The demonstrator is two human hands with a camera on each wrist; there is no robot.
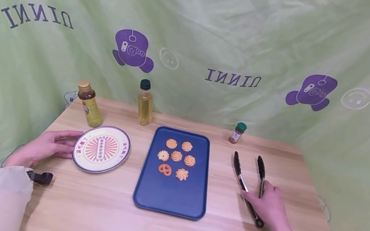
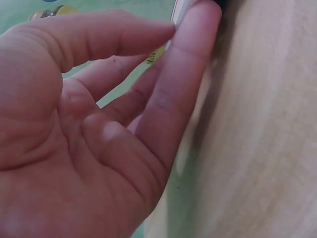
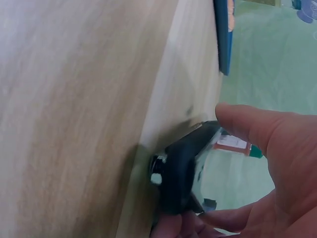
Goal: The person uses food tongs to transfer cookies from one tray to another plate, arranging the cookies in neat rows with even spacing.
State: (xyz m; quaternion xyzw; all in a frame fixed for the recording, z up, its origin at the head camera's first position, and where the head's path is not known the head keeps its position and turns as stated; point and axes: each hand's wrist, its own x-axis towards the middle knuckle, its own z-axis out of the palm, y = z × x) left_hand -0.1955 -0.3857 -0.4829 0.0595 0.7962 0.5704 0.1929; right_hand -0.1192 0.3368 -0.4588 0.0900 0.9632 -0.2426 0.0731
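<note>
While our left hand [image 1: 45, 147] lies on the wooden table [image 1: 98, 215] with its fingers nearly straight, their tips touch the near-left rim of the round patterned plate [image 1: 101, 149]; the left wrist view shows the fingers [image 2: 168, 99] pressed along that rim, with nothing held in the palm. Our right hand [image 1: 267, 207] rests over the hinge end of the black tongs [image 1: 247, 183], which lie flat on the table to the right of the blue tray [image 1: 171, 193] with their two tips spread apart and pointing away from us. From the right wrist view we see the thumb and fingers [image 3: 257, 126] curling around the tongs' black hinge end [image 3: 181, 178], so we have a loose hold on them. Seven piped cookies [image 1: 176, 156] sit on the far half of the tray, one of them pretzel-shaped. Behind the plate stand a yellow-capped bottle [image 1: 89, 104] and a dark-capped bottle of golden liquid [image 1: 145, 103], and a small green-capped spice jar [image 1: 237, 133] stands beyond the tongs.
</note>
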